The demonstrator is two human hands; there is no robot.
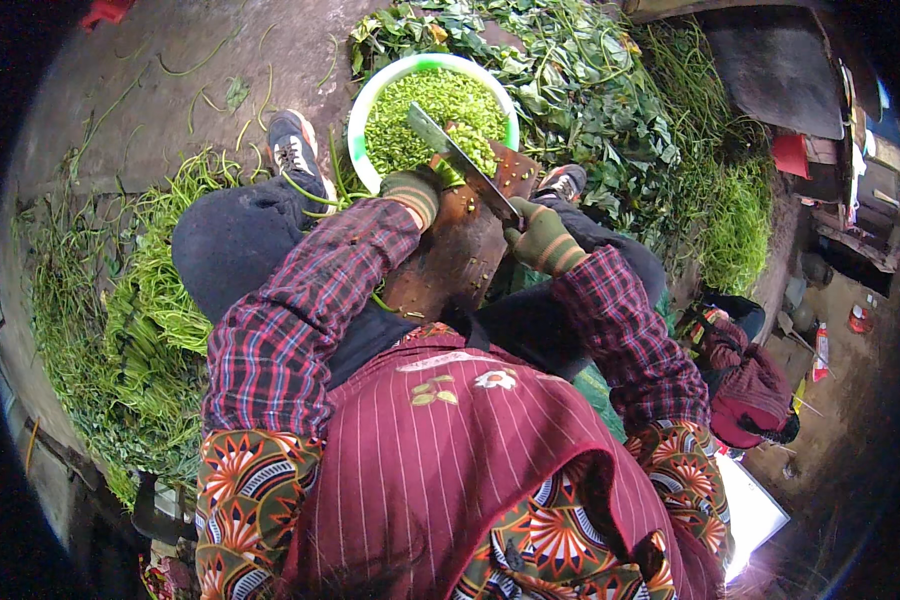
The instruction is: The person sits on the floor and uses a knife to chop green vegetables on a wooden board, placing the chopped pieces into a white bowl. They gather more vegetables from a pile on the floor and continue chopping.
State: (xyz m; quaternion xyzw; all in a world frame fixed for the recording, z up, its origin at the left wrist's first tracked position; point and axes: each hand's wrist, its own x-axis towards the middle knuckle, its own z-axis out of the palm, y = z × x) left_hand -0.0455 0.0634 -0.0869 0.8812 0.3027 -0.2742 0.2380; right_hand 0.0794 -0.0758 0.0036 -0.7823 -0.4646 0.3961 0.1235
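Note:
My right hand, in a green-and-tan striped knit glove, grips the handle of a broad-bladed knife. Its blade slants up and left over the near edge of a white-and-green basin. Finely chopped green stems fill that basin. Close to the blade, my left hand, gloved alike, is curled around a bunch of long green stems, their tails trailing out leftward; its fingers are mostly hidden. Beneath both hands a brown wooden board slopes from my lap to the basin, with cut bits scattered on it.
Leafy vines lie heaped beyond and right of the basin. Another pile of long green stems spreads along my left side. A person in maroon sits close at my right. Loose stems litter the concrete floor.

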